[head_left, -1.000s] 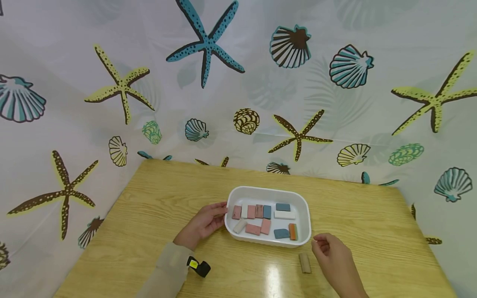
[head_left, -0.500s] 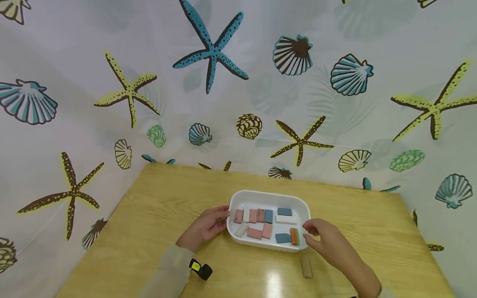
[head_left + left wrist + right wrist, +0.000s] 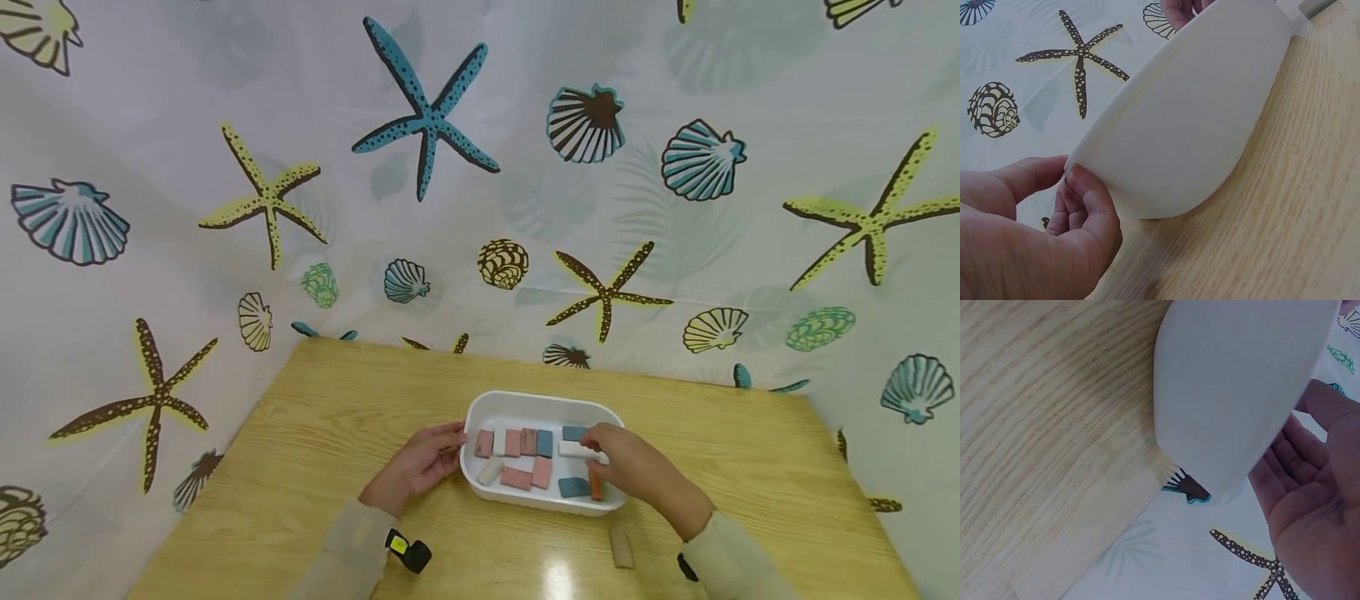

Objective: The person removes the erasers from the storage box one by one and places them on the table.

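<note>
A white plastic tub [image 3: 517, 502] with rounded corners stands on the wooden table, holding several small block erasers. My left hand [image 3: 414, 468] pinches its left rim between thumb and forefinger, as the left wrist view [image 3: 1094, 212] shows closely. Over the tub's right end reaches my right hand [image 3: 637, 471], fingers bent, with a gap between thumb and fingertips. Its fingertips are right at a long white eraser [image 3: 573, 450]; the thumb overlaps an orange eraser [image 3: 596, 487]. In the right wrist view the tub wall hides the fingertips.
Pink erasers [image 3: 516, 478] and blue erasers [image 3: 573, 487] lie spread over the tub floor. A tan block [image 3: 621, 546] rests on the table in front of the tub's right corner. Behind, a shell-and-starfish patterned cloth [image 3: 450, 275] meets the table's far edge.
My right hand has moved from beside the tub, near the tan block, up and left over the rim to the erasers at its right end. My left hand stays on the left rim.
</note>
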{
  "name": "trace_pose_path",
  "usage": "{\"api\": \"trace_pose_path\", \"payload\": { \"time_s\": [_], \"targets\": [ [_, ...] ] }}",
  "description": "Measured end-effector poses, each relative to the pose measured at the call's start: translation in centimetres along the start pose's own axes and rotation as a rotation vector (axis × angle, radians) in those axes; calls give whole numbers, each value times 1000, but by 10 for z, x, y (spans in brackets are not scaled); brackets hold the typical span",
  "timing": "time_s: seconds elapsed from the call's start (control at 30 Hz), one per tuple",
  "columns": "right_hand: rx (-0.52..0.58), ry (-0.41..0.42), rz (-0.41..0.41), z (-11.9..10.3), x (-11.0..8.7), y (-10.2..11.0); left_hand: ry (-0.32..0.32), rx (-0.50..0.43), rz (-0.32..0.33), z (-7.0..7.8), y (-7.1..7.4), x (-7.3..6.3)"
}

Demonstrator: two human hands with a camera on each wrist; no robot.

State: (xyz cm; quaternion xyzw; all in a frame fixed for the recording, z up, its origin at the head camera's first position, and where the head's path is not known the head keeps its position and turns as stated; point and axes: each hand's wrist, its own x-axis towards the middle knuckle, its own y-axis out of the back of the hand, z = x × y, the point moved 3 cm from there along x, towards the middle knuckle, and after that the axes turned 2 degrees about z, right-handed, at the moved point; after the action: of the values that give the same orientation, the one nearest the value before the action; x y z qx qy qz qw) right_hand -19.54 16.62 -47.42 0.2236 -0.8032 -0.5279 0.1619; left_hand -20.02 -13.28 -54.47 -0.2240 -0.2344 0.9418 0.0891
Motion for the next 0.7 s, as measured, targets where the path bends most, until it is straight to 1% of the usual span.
{"api": "trace_pose_path", "payload": {
  "time_s": [0.1,0.2,0.3,0.43,0.7],
  "targets": [
    [-27,-8,-21,6,6,-8,2,8,-7,-3,-1,2],
    [-59,-2,-37,12,11,-17,7,11,5,-6,-1,2],
    [-103,28,-23,14,15,-23,7,3,20,-7,0,1],
    [-148,54,-6,16,19,-27,-1,-7,23,-6,1,1],
    [-204,66,-10,17,27,-28,-6,-6,26,-2,1,1]
  ]
}}
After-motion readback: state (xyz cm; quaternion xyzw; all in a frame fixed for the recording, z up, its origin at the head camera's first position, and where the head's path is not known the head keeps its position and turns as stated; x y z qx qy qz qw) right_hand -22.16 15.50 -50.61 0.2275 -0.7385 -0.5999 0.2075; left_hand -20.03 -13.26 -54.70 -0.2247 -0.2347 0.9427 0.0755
